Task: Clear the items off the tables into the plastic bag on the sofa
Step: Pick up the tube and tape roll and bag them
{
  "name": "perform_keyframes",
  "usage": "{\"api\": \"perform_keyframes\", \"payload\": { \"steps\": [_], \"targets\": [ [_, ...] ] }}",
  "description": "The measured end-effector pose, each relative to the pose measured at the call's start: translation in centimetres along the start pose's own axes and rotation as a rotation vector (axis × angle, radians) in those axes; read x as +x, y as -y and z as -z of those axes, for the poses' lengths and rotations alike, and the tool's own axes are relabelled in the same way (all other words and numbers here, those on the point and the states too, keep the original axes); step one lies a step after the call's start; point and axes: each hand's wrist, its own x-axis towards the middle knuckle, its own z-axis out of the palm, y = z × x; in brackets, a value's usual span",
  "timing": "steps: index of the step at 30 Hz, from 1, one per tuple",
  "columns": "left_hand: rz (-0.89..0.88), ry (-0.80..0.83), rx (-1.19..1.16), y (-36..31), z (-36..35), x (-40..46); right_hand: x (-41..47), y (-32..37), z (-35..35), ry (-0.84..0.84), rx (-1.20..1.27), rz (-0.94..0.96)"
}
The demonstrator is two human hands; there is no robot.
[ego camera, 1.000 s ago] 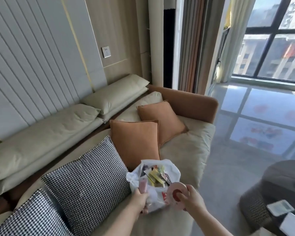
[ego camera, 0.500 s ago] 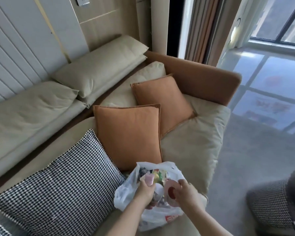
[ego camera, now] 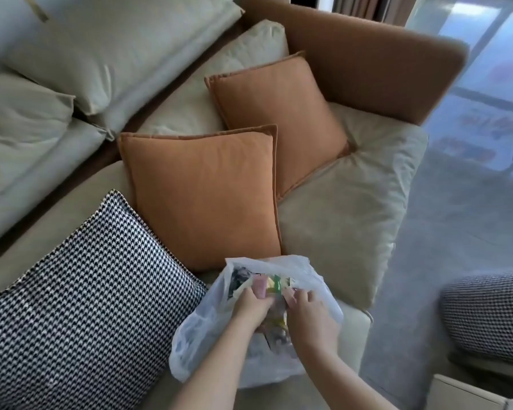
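Note:
The white translucent plastic bag [ego camera: 196,344] lies on the sofa seat [ego camera: 344,220], its mouth open toward the orange cushions. Colourful small items [ego camera: 276,284] fill it. My left hand [ego camera: 251,306] is inside the mouth, fingers curled round a small pink item [ego camera: 261,287] that sticks up above them. My right hand [ego camera: 308,310] is beside it in the bag with its fingers bent down among the contents. The round pink roll it carried is hidden, so I cannot tell whether it still holds it.
Two orange cushions [ego camera: 208,196] and a black-and-white houndstooth cushion [ego camera: 86,297] lean just behind and left of the bag. The orange armrest [ego camera: 367,57] closes the sofa's far end. A houndstooth pouf [ego camera: 486,315] stands on the grey floor at right.
The view has tilted down and come closer to the sofa. Both hands have gone deeper into the bag, and the round pink roll in my right hand has dropped out of sight.

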Motion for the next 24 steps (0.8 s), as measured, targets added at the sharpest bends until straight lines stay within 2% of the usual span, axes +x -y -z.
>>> {"api": "perform_keyframes", "payload": {
  "steps": [4, 10, 13, 19, 24],
  "targets": [
    [-0.085, 0.019, 0.007, 1.1, -0.2, -0.2, -1.7, -0.2, -1.7, 0.142, 0.045, 0.095],
    [-0.259, -0.065, 0.256, 1.5, 0.8, -2.8, -4.1, -1.5, -0.8, 0.067, 0.076, 0.089],
    [-0.310, -0.045, 0.315, 0.8, 0.8, -4.8, -5.6, -2.1, 1.1, 0.036, 0.129, 0.024],
    [-0.462, 0.091, 0.404, -0.8, -2.5, -8.9, -8.7, -5.2, 3.2, -0.048, 0.221, -0.124],
    [-0.558, 0.181, 0.622, -1.0, -7.8, -11.3, -12.2, -9.7, 3.3, -0.108, 0.213, -0.252]
  ]
}}
